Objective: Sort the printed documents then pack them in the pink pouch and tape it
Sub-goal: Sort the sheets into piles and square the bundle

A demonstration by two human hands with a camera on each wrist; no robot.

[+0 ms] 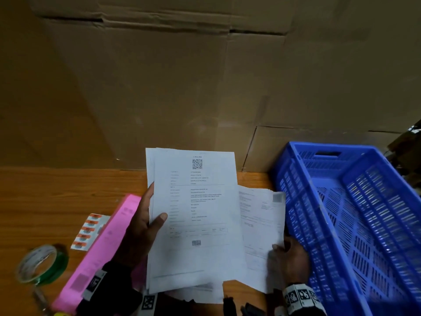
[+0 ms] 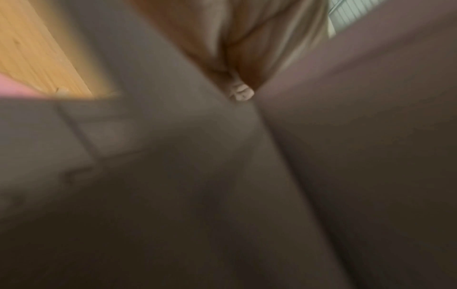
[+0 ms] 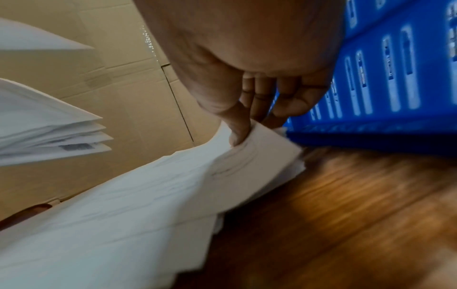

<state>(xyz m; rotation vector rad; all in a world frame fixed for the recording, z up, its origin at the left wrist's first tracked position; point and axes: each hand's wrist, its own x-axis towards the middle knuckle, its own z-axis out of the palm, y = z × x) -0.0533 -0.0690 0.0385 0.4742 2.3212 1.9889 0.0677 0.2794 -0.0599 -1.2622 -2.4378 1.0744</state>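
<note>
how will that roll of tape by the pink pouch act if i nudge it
The tape roll lies flat on the wooden table, so it would probably slide rather than roll. It looks like a hollow ring, likely light. Tipped onto its edge, it could roll off.

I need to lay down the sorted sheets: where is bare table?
Bare wooden table lies between the cardboard wall and the pink pouch. Crowded: tape roll and sticker sheet left, papers centre, blue crate right.

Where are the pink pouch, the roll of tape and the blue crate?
pink pouch [image 1: 107, 238], head view, middle of its face.
roll of tape [image 1: 42, 263], head view, its outer band.
blue crate [image 1: 293, 185], head view, its left wall.
</note>
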